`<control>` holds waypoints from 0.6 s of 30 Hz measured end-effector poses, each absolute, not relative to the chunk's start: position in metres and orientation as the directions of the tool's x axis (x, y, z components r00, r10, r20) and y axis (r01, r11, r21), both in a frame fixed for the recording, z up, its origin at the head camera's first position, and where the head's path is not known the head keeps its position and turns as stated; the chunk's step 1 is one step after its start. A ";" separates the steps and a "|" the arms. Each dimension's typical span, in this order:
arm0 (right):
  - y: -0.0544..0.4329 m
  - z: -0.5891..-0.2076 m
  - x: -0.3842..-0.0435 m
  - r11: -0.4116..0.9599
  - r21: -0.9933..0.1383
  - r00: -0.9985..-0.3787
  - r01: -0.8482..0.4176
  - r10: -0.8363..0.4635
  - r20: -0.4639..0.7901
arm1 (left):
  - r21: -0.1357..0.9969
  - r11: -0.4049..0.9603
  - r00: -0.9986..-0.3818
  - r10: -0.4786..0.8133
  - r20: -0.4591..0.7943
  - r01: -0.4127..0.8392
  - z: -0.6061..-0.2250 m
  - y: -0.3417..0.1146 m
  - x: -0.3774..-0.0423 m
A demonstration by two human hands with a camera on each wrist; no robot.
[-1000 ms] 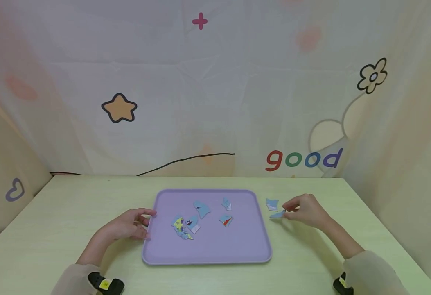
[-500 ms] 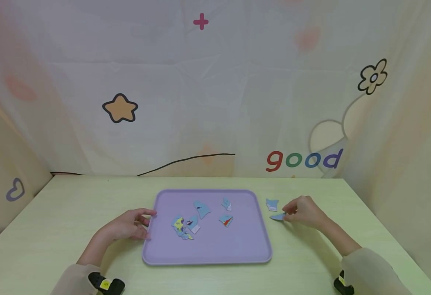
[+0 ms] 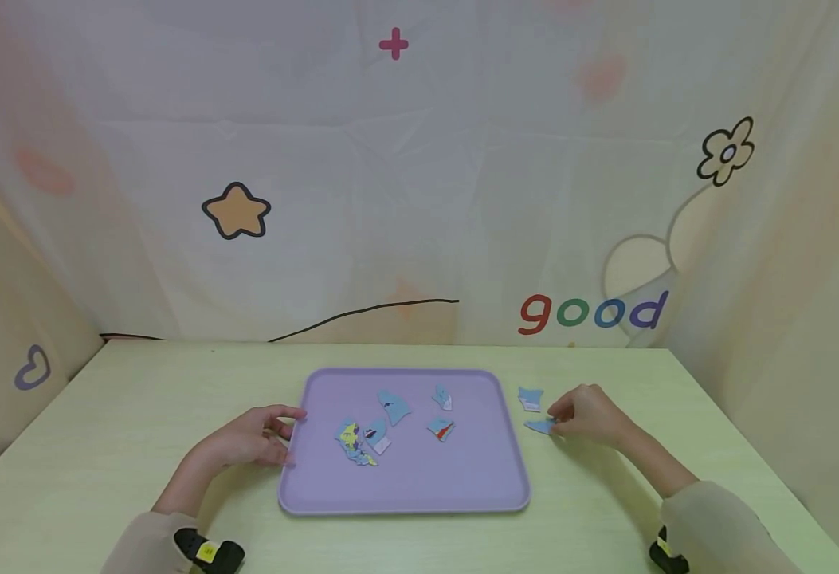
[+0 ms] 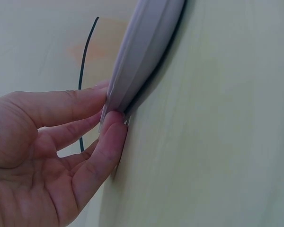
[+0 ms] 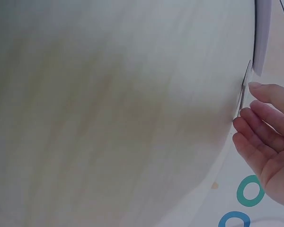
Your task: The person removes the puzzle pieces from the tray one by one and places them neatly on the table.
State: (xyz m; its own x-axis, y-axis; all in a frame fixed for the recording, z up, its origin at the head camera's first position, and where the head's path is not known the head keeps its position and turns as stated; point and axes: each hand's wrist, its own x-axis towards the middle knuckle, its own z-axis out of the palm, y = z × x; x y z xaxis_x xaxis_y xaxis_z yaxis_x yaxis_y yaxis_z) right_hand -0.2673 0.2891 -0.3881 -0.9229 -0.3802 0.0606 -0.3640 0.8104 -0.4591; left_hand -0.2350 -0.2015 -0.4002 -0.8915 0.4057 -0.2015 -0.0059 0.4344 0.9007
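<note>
A light purple tray point(image 3: 405, 486) lies on the table with several puzzle pieces in it. My left hand point(image 3: 257, 437) holds the tray's left rim; in the left wrist view its fingers point(image 4: 92, 175) meet the rim's outer side. On the table to the tray's right, my right hand point(image 3: 590, 414) pinches the edge of a blue puzzle piece point(image 3: 539, 426), which lies nearly flat. The right wrist view shows that piece point(image 5: 244, 87) edge-on beside the thumb. Just behind it is another blue puzzle piece point(image 3: 531, 399), with a pale lower edge.
Inside the tray, a yellow and blue joined cluster of pieces point(image 3: 350, 438) lies at the left, close to a blue and white piece point(image 3: 376, 434). A red-marked piece point(image 3: 441, 429) lies toward the right. A printed cloth point(image 3: 362, 199) hangs behind the table point(image 3: 405, 550).
The puzzle piece at my right hand was tilted up and has come down nearly flat on the table. The right hand has lowered slightly. My left hand stays at the tray's rim.
</note>
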 end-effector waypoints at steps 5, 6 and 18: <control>0.290 -0.386 -0.265 0.807 -0.461 -0.922 -0.369 -0.380 0.074 | 0.900 0.435 -0.893 0.403 -0.203 -0.008 -0.401 -0.201 -0.235; 0.290 -0.386 -0.265 0.804 -0.462 -0.921 -0.374 -0.381 0.081 | 0.901 0.434 -0.893 0.402 -0.204 -0.010 -0.401 -0.201 -0.235; 0.278 -0.381 -0.260 0.716 -0.538 -0.888 -0.444 -0.430 0.160 | 0.898 0.439 -0.893 0.401 -0.204 -0.008 -0.400 -0.201 -0.236</control>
